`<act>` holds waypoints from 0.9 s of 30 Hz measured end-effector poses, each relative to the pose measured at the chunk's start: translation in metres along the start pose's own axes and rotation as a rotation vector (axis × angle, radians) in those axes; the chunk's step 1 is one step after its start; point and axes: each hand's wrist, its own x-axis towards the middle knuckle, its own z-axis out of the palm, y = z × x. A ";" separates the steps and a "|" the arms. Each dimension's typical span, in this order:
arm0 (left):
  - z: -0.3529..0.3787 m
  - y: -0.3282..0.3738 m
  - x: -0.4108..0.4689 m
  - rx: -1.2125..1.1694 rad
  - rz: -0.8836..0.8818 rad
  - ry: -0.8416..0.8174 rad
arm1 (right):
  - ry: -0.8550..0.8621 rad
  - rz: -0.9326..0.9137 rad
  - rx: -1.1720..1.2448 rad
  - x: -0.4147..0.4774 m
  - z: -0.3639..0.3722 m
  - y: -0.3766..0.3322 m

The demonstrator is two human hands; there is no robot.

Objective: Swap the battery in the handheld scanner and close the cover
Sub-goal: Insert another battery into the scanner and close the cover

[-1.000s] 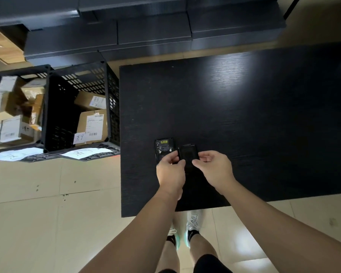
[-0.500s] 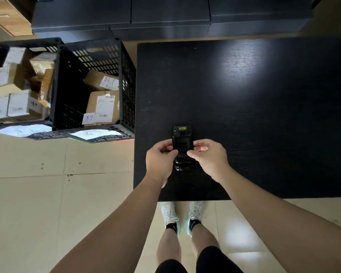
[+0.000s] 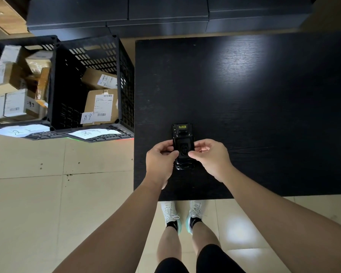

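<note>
- Broadly, the job looks close to its end: on the black table (image 3: 264, 115) there is no loose battery or stray part to be seen, so I judge the swap itself is behind us and only the seating of the cover is left.
- The table is dark and wood-grained; the work sits near its front edge, toward the front left corner, with the rest of the surface bare.
- The handheld scanner (image 3: 183, 147) lies back-up on that surface, long axis running away from the front edge, black all over, with a small yellow label at its far end.
- The cover (image 3: 183, 148), a dark rectangular panel with an oval mark in its middle, rests on the scanner's mid-back; whether it is latched flush I cannot tell.
- The left hand (image 3: 160, 160) has its fingertips pinched against the left edge of the cover.
- The right hand (image 3: 211, 157) mirrors it, thumb and forefinger drawn together on the right edge, so both hands are clamped on the panel.
- What remains, I'd say, is pressing it home and checking the catch.
</note>
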 end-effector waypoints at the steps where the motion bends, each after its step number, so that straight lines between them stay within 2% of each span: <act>1: 0.000 0.000 -0.001 0.004 0.000 0.002 | 0.000 -0.002 -0.003 -0.001 0.000 0.000; 27: 0.006 -0.006 0.000 0.074 0.010 0.057 | 0.051 -0.008 -0.121 -0.003 0.004 0.001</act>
